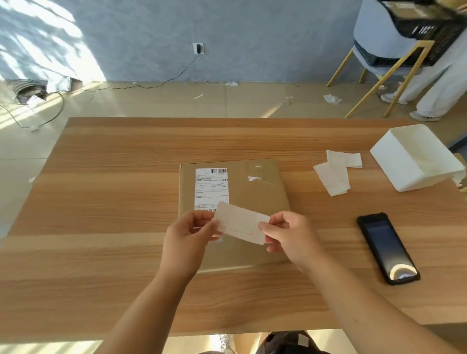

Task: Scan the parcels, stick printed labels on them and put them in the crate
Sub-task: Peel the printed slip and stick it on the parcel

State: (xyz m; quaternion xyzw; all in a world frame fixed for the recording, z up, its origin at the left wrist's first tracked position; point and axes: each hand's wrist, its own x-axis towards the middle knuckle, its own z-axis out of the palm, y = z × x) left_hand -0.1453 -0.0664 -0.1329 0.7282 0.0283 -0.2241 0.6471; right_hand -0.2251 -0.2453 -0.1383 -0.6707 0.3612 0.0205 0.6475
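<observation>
A flat brown cardboard parcel [250, 192] lies in the middle of the wooden table [109, 207], with a white shipping label [210, 188] stuck on its left part. Above its near edge I hold a white printed label [242, 225] with its back toward me. My left hand [188, 239] pinches the label's left end. My right hand [288, 234] pinches its right end. The black handheld scanner [387, 247] lies screen up on the table to the right. The black crate [417, 24] sits on a chair at the far right.
Several white label backing sheets [335, 173] lie right of the parcel. A white plastic box [417, 157] rests tilted at the table's right edge. A person in light trousers [441, 85] stands by the chair [375, 36]. Cables and paper scraps lie on the floor.
</observation>
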